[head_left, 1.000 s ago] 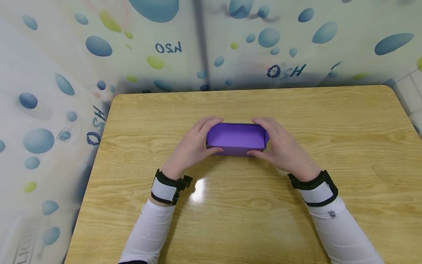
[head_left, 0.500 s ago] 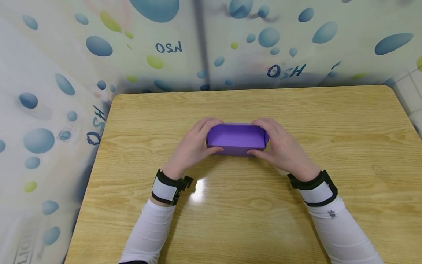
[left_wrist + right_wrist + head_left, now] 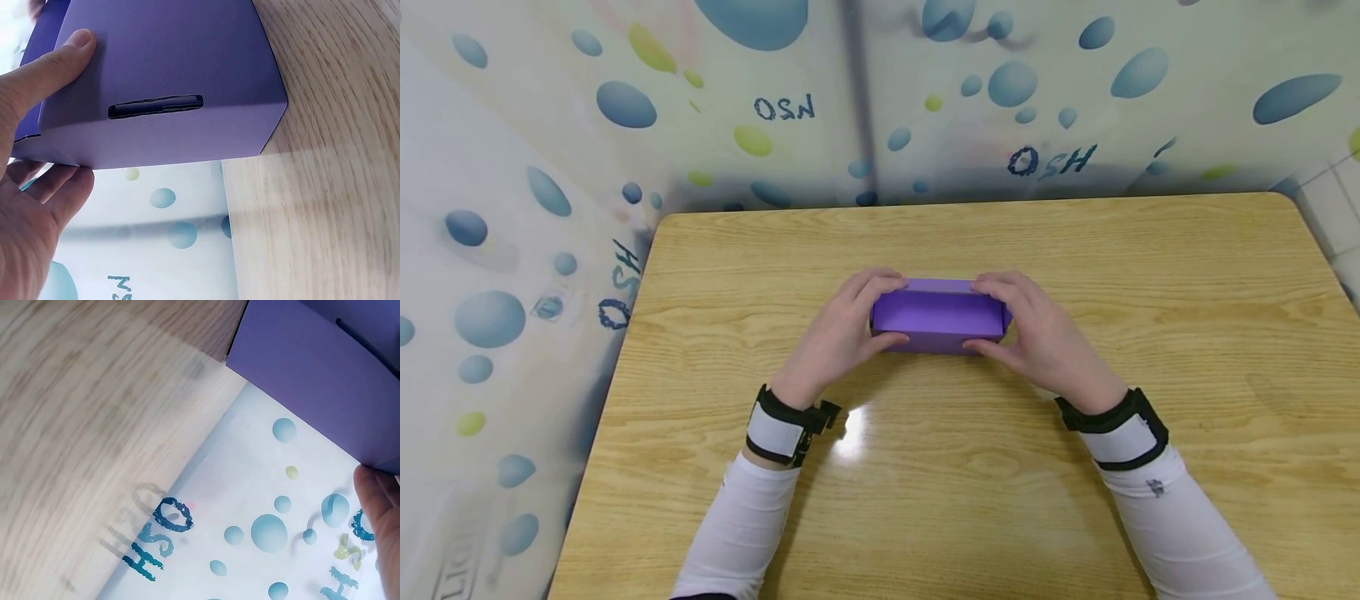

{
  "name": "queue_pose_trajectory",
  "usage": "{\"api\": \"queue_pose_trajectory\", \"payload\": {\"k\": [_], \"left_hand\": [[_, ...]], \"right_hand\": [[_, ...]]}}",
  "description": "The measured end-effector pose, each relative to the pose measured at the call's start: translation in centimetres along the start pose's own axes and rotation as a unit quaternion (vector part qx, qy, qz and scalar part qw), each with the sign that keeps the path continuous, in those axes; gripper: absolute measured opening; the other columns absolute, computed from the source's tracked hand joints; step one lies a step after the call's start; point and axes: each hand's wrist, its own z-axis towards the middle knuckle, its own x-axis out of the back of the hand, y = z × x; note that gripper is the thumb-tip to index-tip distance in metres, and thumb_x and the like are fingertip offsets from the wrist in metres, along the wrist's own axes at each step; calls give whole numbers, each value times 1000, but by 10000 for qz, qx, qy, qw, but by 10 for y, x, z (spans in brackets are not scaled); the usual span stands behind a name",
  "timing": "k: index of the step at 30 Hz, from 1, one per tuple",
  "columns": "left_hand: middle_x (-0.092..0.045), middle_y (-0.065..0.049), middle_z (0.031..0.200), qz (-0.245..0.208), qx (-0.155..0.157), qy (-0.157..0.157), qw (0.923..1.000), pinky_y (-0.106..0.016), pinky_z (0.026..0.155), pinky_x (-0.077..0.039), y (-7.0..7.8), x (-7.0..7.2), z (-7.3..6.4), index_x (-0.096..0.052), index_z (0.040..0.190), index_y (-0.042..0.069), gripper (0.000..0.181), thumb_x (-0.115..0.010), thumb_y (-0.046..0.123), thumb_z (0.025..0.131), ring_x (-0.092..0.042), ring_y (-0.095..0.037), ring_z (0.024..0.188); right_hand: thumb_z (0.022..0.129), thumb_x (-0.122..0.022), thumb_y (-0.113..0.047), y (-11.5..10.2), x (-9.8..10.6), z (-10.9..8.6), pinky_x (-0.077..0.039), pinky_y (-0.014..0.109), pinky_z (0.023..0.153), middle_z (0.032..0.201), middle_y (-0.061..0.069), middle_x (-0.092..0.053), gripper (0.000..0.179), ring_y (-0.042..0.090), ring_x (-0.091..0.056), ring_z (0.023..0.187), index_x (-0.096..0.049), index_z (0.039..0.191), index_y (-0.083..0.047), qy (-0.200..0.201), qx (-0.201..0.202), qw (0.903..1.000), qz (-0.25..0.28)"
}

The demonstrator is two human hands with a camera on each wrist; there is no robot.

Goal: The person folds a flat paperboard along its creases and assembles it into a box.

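Observation:
A purple cardboard box [image 3: 937, 343] stands at the middle of the table, its top side open towards me. Along its far edge, a lighter purple flap [image 3: 939, 286] leans inward under my fingertips. My left hand [image 3: 848, 327] grips the box's left end, thumb on the near wall and fingers at the far edge. At the right end my right hand [image 3: 1036, 333] holds it the same way. A narrow slot with dark edges shows near a corner of the box [image 3: 187, 134] in the left wrist view. In the right wrist view only some fingers [image 3: 378, 494] show beneath the box.
The wood-grain table [image 3: 970, 500] stretches around the box on every side. A wall covering [image 3: 820, 150] with blue and green spots and lettering rises behind its far edge and on the left. White tiles [image 3: 1333, 208] show at the far right.
The flap at the far edge has tipped inward and now shows as a lighter strip. The fingers of both hands have moved slightly towards me with it; the box stays in place.

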Motion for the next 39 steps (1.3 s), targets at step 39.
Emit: {"api": "queue_pose_trajectory", "payload": {"k": [39], "left_hand": [[-71,-17,132,-124,-692,903,9934,-42,115,-55,-9,-17,-11,-79,105,7,24,-88,14,84,-62,-40,136]], "right_hand": [[76,-91,-4,5,-2,-15,-52,64,109,146,25,-57,57,48,-54,140,-72,130,-10,-155,244,9995,-138]]}}
